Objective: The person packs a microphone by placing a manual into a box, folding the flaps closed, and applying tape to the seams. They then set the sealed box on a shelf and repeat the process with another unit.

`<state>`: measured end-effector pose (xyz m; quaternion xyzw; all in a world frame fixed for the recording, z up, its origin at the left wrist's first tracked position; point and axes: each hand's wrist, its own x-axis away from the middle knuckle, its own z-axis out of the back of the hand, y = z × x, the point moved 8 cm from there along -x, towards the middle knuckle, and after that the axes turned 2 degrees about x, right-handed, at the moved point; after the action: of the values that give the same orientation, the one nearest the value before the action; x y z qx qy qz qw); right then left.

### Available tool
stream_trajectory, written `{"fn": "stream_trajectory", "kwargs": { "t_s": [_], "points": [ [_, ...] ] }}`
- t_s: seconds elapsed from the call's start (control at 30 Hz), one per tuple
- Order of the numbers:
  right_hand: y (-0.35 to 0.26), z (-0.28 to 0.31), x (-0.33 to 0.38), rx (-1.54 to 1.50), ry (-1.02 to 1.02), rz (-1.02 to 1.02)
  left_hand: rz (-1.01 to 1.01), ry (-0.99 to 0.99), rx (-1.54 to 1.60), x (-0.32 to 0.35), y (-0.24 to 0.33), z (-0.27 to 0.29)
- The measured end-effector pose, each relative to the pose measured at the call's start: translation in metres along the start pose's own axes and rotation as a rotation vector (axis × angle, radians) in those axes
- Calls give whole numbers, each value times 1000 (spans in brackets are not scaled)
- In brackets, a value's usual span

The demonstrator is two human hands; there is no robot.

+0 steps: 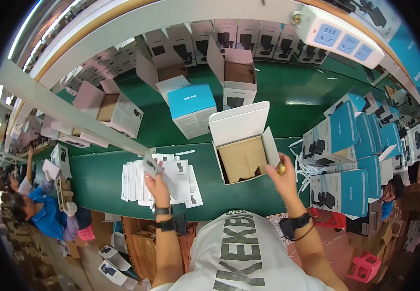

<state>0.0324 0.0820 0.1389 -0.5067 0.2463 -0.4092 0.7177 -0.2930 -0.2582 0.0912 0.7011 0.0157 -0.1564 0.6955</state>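
My left hand (159, 189) is closed on a folded white leaflet (151, 165), held above a spread pile of printed white leaflets (134, 182) on the green table. To the right stands an open white carton (242, 110) with its lid raised and a brown cardboard insert (241, 157) inside. A dark gap shows along the insert's left side. My right hand (284, 179) grips the carton's near right corner, thumb at the edge and fingers along the outer side. A small gold-coloured item shows at these fingers; its kind is unclear.
Behind stand a blue-topped box (191, 102) and several open cartons (239, 72). Blue-and-white boxes (341, 131) are stacked at right, beside white paper strips (307, 169). A power strip (341, 36) hangs on the upper frame. Another person (45, 213) works at far left.
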Motion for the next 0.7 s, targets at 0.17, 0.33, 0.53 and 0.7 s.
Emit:
{"fn": "stream_trajectory", "kwargs": {
  "t_s": [0.17, 0.33, 0.53, 0.7],
  "points": [
    [21, -20, 27, -148, 51, -69, 150, -281, 928, 23, 201, -86],
    [27, -9, 48, -185, -166, -85, -506, -591, 469, 36, 238, -153],
    [75, 10, 65, -319, -245, -336, -666, -730, -7, 38, 179, -179],
    [79, 8, 69, -305, -168, -349, -611, -772, -390, 30, 192, -190]
  ]
}}
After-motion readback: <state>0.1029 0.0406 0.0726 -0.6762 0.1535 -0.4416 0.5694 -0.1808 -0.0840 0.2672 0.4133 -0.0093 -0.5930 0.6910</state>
